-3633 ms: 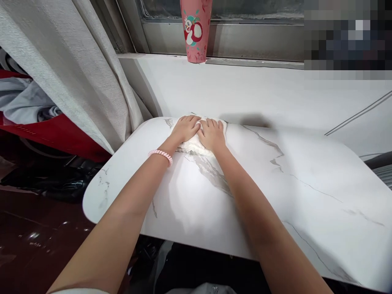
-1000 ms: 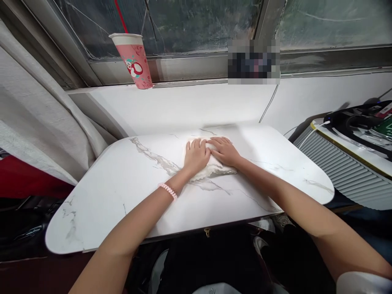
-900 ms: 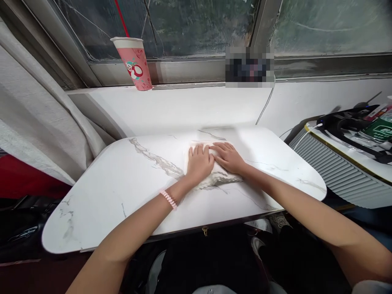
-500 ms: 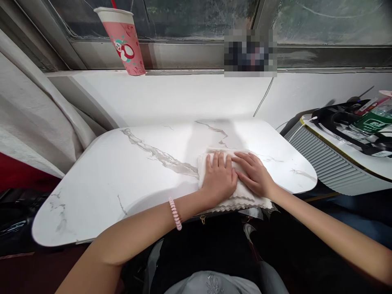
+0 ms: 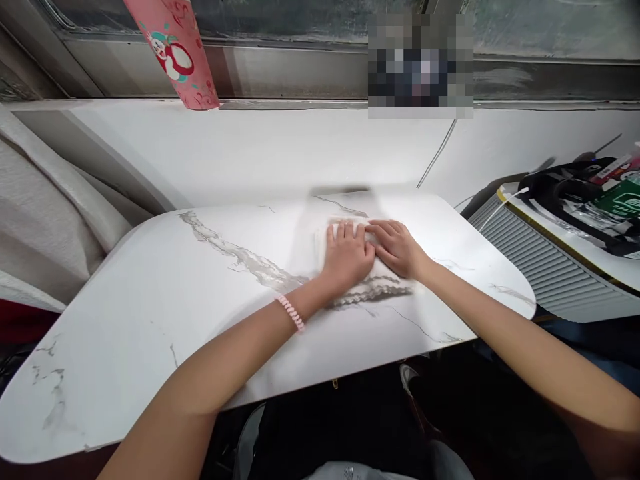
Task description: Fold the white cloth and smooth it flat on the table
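Observation:
A folded white cloth (image 5: 373, 288) with a wavy edge lies on the white marble-patterned tabletop (image 5: 150, 280). My left hand (image 5: 349, 257) rests flat on the cloth, fingers stretched out and pointing toward the wall; a pink coiled band (image 5: 290, 313) circles that wrist. Close beside it, my right hand (image 5: 397, 248) presses on the cloth's right part, its fingers extended and slanting left. The two hands nearly touch. Both palms are hidden from above. Motion slightly blurs the cloth.
A pink patterned cup (image 5: 183, 60) stands on the window ledge, near a pixelated patch. At right, a ribbed white cabinet (image 5: 555, 267) carries black items and a green-labelled bottle (image 5: 623, 200). A pale curtain (image 5: 50, 200) hangs at left. A thin cable (image 5: 437, 153) runs down the wall.
Both hands have pushed the cloth away from the table's front edge, toward the wall. The strip of tabletop near that edge now shows. The camera view has also shifted.

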The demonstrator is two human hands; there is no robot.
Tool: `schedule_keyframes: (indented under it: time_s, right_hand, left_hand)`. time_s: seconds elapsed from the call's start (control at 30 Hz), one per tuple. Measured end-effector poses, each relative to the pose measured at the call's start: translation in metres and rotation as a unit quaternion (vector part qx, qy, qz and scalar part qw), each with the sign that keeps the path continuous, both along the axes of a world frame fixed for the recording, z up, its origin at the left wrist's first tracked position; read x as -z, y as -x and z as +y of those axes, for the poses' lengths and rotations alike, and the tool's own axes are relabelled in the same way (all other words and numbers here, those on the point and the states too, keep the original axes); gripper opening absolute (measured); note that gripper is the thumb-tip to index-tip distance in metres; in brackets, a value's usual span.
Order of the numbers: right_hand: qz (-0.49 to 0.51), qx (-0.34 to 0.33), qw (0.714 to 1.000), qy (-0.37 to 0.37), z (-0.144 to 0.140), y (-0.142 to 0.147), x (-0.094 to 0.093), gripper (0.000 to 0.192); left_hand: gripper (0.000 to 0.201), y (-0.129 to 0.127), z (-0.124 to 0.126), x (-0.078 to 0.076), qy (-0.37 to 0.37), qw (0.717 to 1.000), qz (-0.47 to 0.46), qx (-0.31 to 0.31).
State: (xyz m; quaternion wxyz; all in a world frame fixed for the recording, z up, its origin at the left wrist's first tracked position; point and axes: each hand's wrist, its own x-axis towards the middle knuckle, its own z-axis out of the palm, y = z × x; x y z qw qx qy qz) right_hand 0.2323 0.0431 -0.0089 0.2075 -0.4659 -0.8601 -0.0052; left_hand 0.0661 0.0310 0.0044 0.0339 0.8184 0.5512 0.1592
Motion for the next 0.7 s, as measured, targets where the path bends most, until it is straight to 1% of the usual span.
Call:
schedule_keyframes:
  time_s: [0.17, 0.27, 0.33, 0.5, 0.6, 0.7]
  right_hand:
    - [0.002, 0.008, 1.0, 0.015, 0.062, 0.022, 0.0, 0.044]
    - [0.007, 0.03, 0.999, 0.019, 0.088, 0.035, -0.001, 0.043]
    - [0.005, 0.047, 0.999, 0.022, 0.102, 0.041, -0.001, 0.044]
    - [-0.009, 0.068, 0.997, 0.02, 0.126, 0.049, -0.003, 0.045]
    - [-0.006, 0.075, 0.997, 0.018, 0.132, 0.051, -0.004, 0.045]
    - [0.007, 0.086, 0.996, 0.017, 0.132, 0.053, -0.003, 0.044]
  left_hand:
    - [0.042, 0.014, 0.058, 0.002, -0.024, 0.999, -0.023, -0.033]
    - [0.04, 0.023, 0.087, 0.003, -0.023, 0.998, -0.029, -0.041]
    - [0.04, 0.027, 0.103, 0.004, -0.024, 0.998, -0.036, -0.042]
    - [0.039, 0.032, 0.125, 0.002, -0.027, 0.997, -0.046, -0.047]
    - [0.038, 0.033, 0.131, 0.002, -0.024, 0.997, -0.047, -0.055]
    - [0.039, 0.033, 0.132, 0.003, -0.024, 0.997, -0.048, -0.056]
